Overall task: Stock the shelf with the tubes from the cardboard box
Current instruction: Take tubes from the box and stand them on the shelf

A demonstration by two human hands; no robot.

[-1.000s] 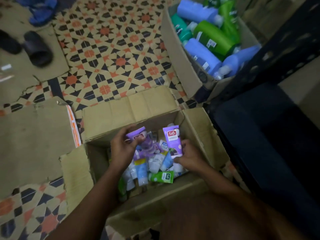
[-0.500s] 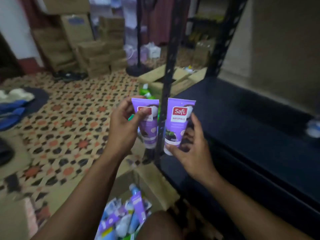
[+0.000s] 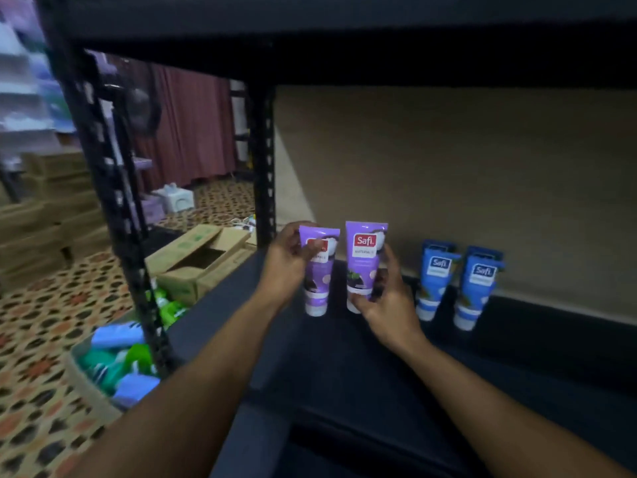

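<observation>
My left hand [image 3: 287, 262] grips a purple Safi tube [image 3: 317, 274] near its top, cap end down. Right beside it, my right hand [image 3: 386, 305] holds a second purple Safi tube [image 3: 363, 263] by its lower half. Both tubes are upright over the dark shelf board [image 3: 344, 367], towards its back; whether their caps touch the board I cannot tell. Two blue Safi tubes [image 3: 435, 281] [image 3: 477, 288] stand upright on their caps to the right, against the beige back wall. The cardboard box of tubes is out of view.
Black shelf uprights [image 3: 103, 188] [image 3: 263, 160] stand at the left, and an upper shelf board [image 3: 344, 36] runs overhead. On the patterned floor sit a box of blue and green bottles [image 3: 117, 360] and an open cardboard box [image 3: 200, 260]. Stacked cartons [image 3: 44, 215] stand far left.
I lifted both purple tubes out of the cardboard box and carried them forward and right into the shelf. My view swung up from the box to the shelf's back wall.
</observation>
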